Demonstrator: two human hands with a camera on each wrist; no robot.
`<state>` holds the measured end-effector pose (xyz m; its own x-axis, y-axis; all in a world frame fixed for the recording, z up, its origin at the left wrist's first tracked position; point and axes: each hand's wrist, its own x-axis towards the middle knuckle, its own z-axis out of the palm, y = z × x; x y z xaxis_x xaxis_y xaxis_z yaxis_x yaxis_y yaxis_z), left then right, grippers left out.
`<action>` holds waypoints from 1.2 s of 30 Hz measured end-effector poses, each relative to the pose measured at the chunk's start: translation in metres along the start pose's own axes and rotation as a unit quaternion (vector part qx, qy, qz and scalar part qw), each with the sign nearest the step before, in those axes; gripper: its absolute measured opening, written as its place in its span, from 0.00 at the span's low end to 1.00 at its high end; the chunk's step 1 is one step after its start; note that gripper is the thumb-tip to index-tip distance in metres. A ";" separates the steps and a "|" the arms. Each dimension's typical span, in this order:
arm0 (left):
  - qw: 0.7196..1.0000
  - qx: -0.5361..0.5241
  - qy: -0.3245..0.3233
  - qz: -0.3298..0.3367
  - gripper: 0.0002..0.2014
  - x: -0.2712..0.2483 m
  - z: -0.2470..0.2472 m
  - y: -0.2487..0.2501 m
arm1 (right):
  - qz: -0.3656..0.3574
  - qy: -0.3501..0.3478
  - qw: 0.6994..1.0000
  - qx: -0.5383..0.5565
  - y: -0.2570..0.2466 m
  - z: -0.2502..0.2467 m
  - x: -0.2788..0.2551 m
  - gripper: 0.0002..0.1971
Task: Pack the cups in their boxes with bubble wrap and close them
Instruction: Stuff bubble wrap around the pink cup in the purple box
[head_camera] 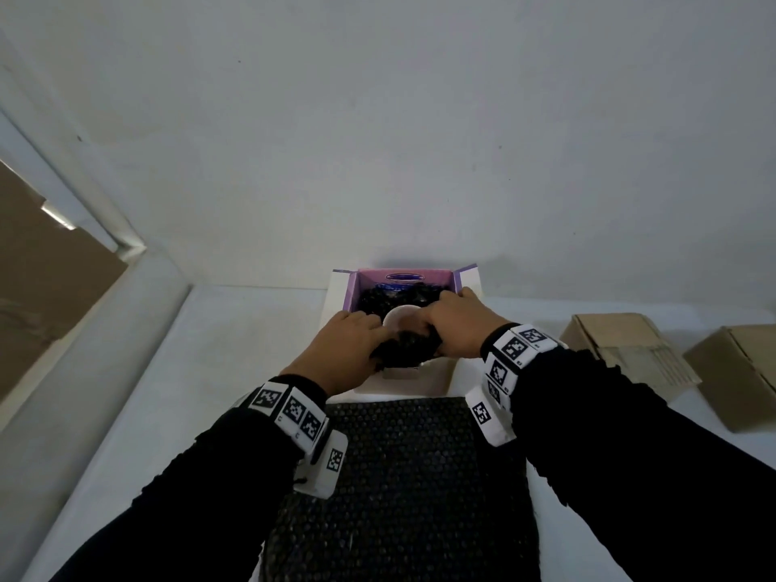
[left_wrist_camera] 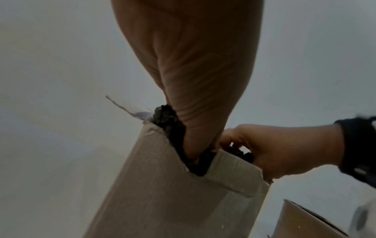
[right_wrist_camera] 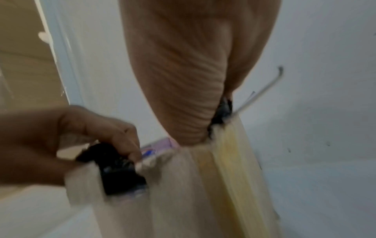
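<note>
An open box [head_camera: 350, 292], white outside and purple inside, stands on the white table against the wall. Black bubble wrap [head_camera: 405, 350] fills it around a cup, of which only a pale round part [head_camera: 399, 319] shows. My left hand [head_camera: 373, 342] grips the wrap at the box's near left edge, fingers curled into it. At the near right edge my right hand [head_camera: 428, 329] grips the same wrap. In the left wrist view the right hand [left_wrist_camera: 234, 145] curls over the wrap at the box [left_wrist_camera: 162, 201] rim. The right wrist view shows the left hand [right_wrist_camera: 122, 154] pinching wrap [right_wrist_camera: 120, 170].
A flat sheet of black bubble wrap [head_camera: 403, 476] lies on the table between my forearms. Two brown cardboard boxes [head_camera: 630, 354] [head_camera: 739, 371] sit on the table to the right. A white wall rises just behind the box, and a white frame [head_camera: 84, 212] runs along the left.
</note>
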<state>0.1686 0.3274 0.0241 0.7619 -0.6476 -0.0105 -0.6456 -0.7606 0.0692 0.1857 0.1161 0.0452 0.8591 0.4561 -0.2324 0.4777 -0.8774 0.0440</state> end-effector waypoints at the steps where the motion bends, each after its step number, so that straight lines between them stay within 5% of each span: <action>1: 1.000 0.006 -0.011 0.012 0.17 0.003 -0.001 0.002 | -0.001 0.026 0.999 -0.021 -0.003 0.003 0.000 0.16; 6: 0.995 -0.021 -0.088 -0.052 0.28 0.001 0.002 0.011 | 0.091 0.081 0.989 -0.078 0.000 0.011 -0.005 0.33; 10: 0.991 -0.015 -0.122 -0.048 0.21 0.004 -0.004 0.007 | 0.071 0.054 0.996 -0.008 0.018 0.004 -0.007 0.22; 15: 0.987 -0.145 -0.044 -0.055 0.26 0.014 -0.007 0.011 | 0.075 0.086 0.993 -0.031 0.017 -0.003 -0.009 0.09; 17: 0.988 -0.130 -0.052 -0.070 0.20 0.018 -0.003 0.011 | 0.089 0.092 0.990 -0.056 0.009 0.000 -0.008 0.04; 20: 0.994 -0.065 -0.045 -0.075 0.14 0.019 0.003 0.008 | 0.095 0.122 0.985 -0.080 0.005 0.012 -0.002 0.13; 22: 0.996 -0.042 -0.023 -0.071 0.24 0.019 0.008 0.004 | 0.075 0.124 0.987 -0.073 0.008 0.015 0.002 0.20; 25: 0.995 -0.065 -0.063 -0.049 0.43 0.020 0.008 0.010 | 0.055 0.077 0.993 -0.071 0.010 0.013 0.005 0.16; 32: 0.997 -0.035 -0.068 -0.028 0.22 0.027 0.009 0.013 | 0.008 0.063 0.996 -0.059 0.010 0.016 0.005 0.26; 36: 0.996 -0.082 -0.033 -0.009 0.18 0.018 0.016 0.010 | 0.006 0.071 0.994 -0.083 0.009 0.009 0.002 0.16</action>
<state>0.1749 0.3080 0.0082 0.7651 -0.6391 -0.0786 -0.6096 -0.7582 0.2313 0.1902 0.1078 0.0366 0.8761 0.4734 -0.0911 0.4817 -0.8511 0.2091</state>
